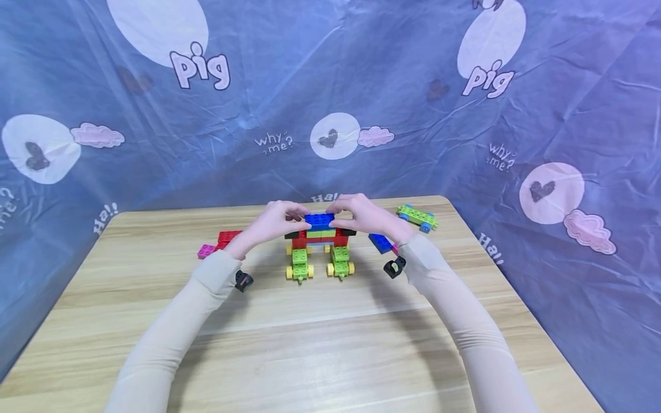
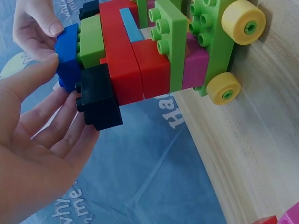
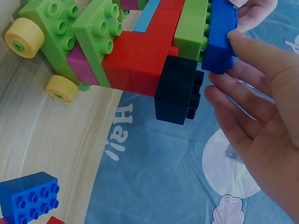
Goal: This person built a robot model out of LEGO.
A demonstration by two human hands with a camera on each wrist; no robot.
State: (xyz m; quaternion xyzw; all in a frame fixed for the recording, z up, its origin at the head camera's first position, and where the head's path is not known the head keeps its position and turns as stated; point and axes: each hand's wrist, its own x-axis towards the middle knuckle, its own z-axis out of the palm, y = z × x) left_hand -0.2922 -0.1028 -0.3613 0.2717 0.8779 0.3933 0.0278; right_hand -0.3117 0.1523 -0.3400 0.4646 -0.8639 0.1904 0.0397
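Note:
A blue brick (image 1: 319, 221) sits on top of a structure of toy building bricks, over light green bricks (image 3: 190, 32) whose studs show beneath it. My left hand (image 1: 272, 222) pinches one end of the blue brick between thumb and fingers. At the other end, my right hand (image 1: 360, 214) pinches it the same way. Below are red bricks (image 2: 122, 70), with a black brick (image 2: 100, 98) jutting out on the left and another black brick (image 3: 176, 88) on the right. Two green wheeled bases (image 1: 299, 261) with yellow wheels carry the structure on the table.
Left of the structure lie a red brick (image 1: 229, 236) and a pink brick (image 1: 207, 251). To the right are a loose blue brick (image 1: 380, 243) and, farther back, a green wheeled base (image 1: 416, 217) with blue wheels. A printed blue cloth (image 1: 289, 172) hangs behind the wooden table (image 1: 320, 355).

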